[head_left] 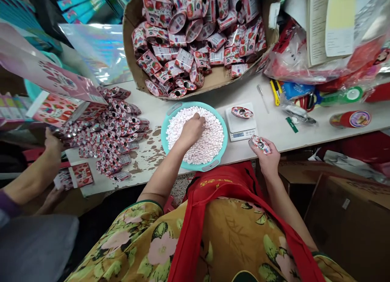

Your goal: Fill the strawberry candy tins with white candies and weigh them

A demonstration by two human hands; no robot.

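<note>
My left hand [193, 130] reaches into a turquoise basin [224, 137] filled with small white candies [202, 152]. Its fingers are curled down among the candies, and the fingertips are partly hidden. Off to the right, my right hand [268, 157] grips a small strawberry-printed candy container [261, 144] with a dark round opening facing up. Between basin and right hand stands a white digital scale [242, 129]. A similar container [242, 112] lies on its platform; the display digits are too small to read.
A cardboard box [131, 58] full of similar containers stands behind the basin. Many more containers [115, 131] crowd the table's left side, where a co-worker's hand [53, 146] is near a printed carton [57, 111]. A yellow cutter [275, 92] and a jar [350, 119] are on the right.
</note>
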